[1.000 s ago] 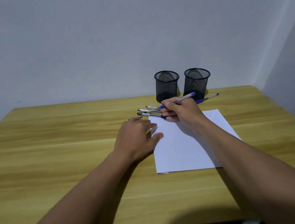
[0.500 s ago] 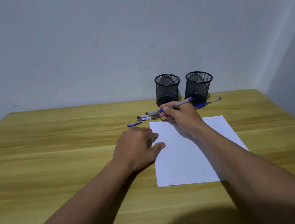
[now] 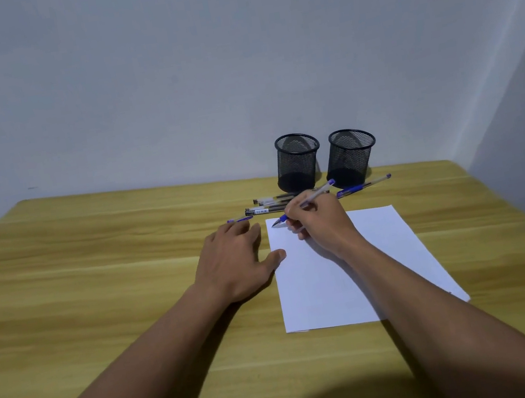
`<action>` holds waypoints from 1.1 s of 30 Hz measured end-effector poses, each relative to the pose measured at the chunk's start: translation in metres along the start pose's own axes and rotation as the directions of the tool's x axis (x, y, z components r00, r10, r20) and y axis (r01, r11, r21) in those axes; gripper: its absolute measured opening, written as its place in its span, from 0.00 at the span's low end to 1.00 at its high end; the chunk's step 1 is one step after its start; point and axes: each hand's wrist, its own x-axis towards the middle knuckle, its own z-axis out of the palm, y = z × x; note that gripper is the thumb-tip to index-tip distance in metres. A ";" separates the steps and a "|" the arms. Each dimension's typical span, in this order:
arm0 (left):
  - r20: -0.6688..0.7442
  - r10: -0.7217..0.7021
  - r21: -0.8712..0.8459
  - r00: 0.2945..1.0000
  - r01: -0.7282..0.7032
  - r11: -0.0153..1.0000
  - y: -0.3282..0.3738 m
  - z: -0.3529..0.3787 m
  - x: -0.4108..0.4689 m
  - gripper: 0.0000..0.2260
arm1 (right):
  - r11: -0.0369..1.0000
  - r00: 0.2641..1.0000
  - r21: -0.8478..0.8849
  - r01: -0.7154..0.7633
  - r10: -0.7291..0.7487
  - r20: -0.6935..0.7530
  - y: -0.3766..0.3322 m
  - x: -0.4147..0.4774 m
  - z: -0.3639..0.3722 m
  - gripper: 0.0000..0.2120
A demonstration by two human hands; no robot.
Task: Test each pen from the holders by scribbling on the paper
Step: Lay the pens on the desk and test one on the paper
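Pale grey wall (image 3: 164, 76) behind; wood-grain bench (image 3: 91, 262) carries everything. Reference: white paper (image 3: 337, 283), lying flat on the bench. Entry, right grip (image 3: 322, 220): bare hand over the far part of the paper, fingers and thumb curled tight round a blue pen (image 3: 320, 190) in a writing hold, heel of the hand resting on the sheet. Pen tilted, tip down at the paper's far left corner, clear barrel and blue end rising away past the far edge. Tip appears to meet the sheet; any ink mark is too faint to confirm. Entry, left grip (image 3: 233, 259): bare hand palm down on the bench just left of the paper, fingers loosely extended, holding nothing; thumb tip lies on the paper's left edge. One small blue pen piece (image 3: 240, 219) lies on the bench just beyond the paper's far left corner, at the left fingertips; contact not clear. Several dark pens (image 3: 266, 210) lie flat just beyond the far edge. One second blue pen (image 3: 361, 186) lies flat beyond the far edge, toward its right end. Two black mesh holders stand upright further beyond the far edge, side by side and apart: left holder (image 3: 298, 161), right holder (image 3: 350, 158).
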 end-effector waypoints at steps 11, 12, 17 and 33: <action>0.052 -0.013 0.030 0.999 0.011 0.999 0.002 0.001 -0.005 0.35 | 0.997 0.998 -0.056 0.046 -0.048 -0.045 0.008 0.003 0.001 0.05; 0.055 -0.014 0.031 0.998 0.012 0.999 0.003 0.000 -0.005 0.34 | 0.997 0.997 -0.061 0.056 -0.059 -0.055 0.010 0.003 0.001 0.06; 0.070 -0.029 0.046 0.997 0.026 0.999 0.007 -0.005 -0.008 0.33 | 0.992 0.990 -0.091 0.088 -0.097 -0.105 0.013 0.004 0.004 0.06; 0.108 -0.054 0.047 0.993 0.050 0.998 0.012 -0.012 -0.010 0.34 | 0.998 0.994 -0.058 0.032 -0.038 -0.105 0.019 0.005 -0.002 0.04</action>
